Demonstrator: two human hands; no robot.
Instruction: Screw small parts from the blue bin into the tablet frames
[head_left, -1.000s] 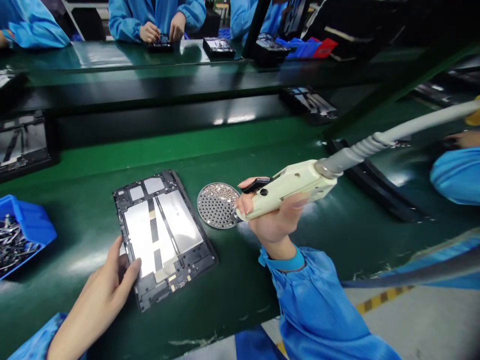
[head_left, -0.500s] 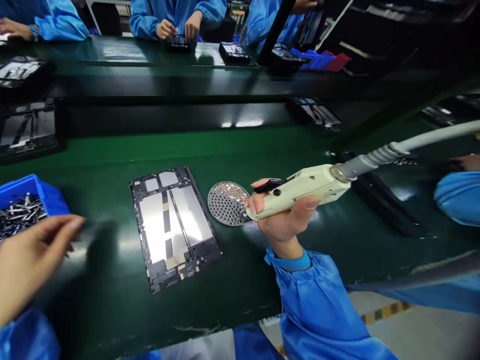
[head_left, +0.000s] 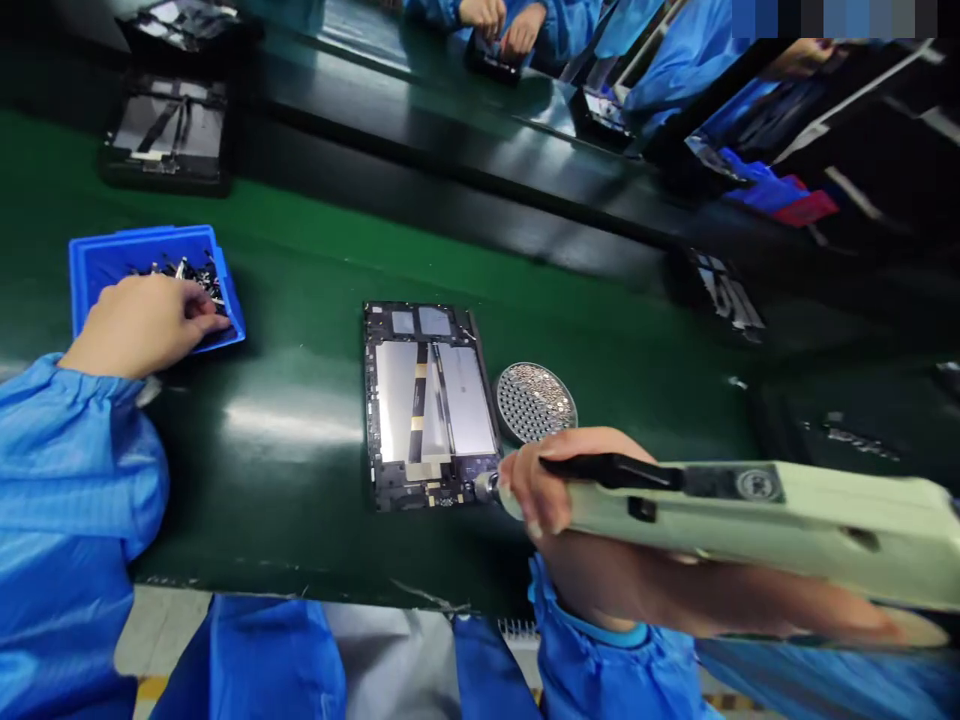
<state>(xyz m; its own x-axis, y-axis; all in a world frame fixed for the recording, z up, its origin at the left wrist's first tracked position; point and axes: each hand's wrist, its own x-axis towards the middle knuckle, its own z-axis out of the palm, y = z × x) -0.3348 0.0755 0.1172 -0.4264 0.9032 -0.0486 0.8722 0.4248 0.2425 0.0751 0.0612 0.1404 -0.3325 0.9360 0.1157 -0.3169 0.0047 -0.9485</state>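
The right hand (head_left: 600, 575) grips a pale cream electric screwdriver (head_left: 750, 515), its tip at the lower right corner of a black tablet frame with silver panels (head_left: 431, 405). One round perforated metal tray (head_left: 534, 402) lies just beside the frame. Left of the frame, the curled left hand (head_left: 142, 325) rests over one blue plastic bin (head_left: 97, 270); whether it holds anything cannot be told.

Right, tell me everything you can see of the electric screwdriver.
The electric screwdriver has a long, pale cream body that looks like plastic, with a black strip along its top, a round badge and a small black square. It lies nearly level, gripped in the right hand. Its narrow metal tip reaches the lower corner of the tablet frame; whether they touch is hard to tell.
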